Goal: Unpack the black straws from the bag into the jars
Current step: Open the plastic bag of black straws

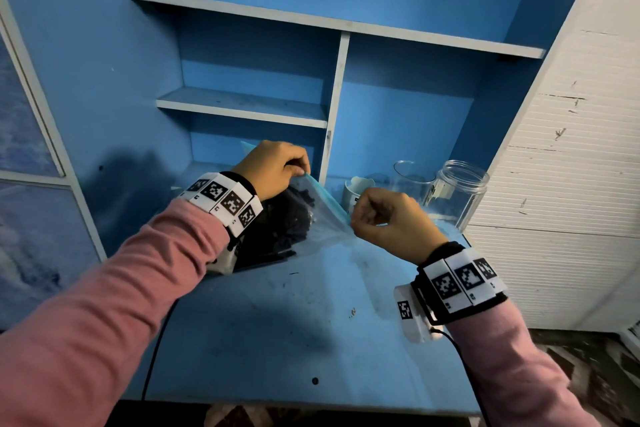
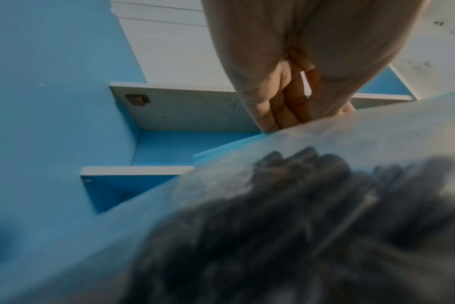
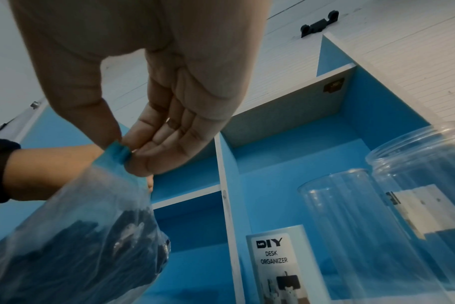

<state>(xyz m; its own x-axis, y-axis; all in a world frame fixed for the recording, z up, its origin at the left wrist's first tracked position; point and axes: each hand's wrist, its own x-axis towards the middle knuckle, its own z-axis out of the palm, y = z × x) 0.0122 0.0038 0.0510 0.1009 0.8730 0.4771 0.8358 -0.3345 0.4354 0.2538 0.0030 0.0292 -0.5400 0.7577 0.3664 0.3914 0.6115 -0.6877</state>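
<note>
Both hands pinch one clear bag (image 1: 322,218) by its blue top strip: left hand (image 1: 273,168), right hand (image 1: 388,218). Below the grip: black straws (image 1: 277,229), uncounted. Right of it: two empty clear jars (image 1: 459,191), one labelled white cup (image 3: 278,259).

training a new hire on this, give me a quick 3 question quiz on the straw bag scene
1. True or false: the black straws are already in the jars.
2. What does the right hand pinch? A) a jar rim B) the blue top edge of the bag C) a straw
3. Fill in: the left hand holds the other side of the bag's ____.

Key: 1 false, since the clear jars hold no straws; 2 B; 3 top edge (opening).
</note>
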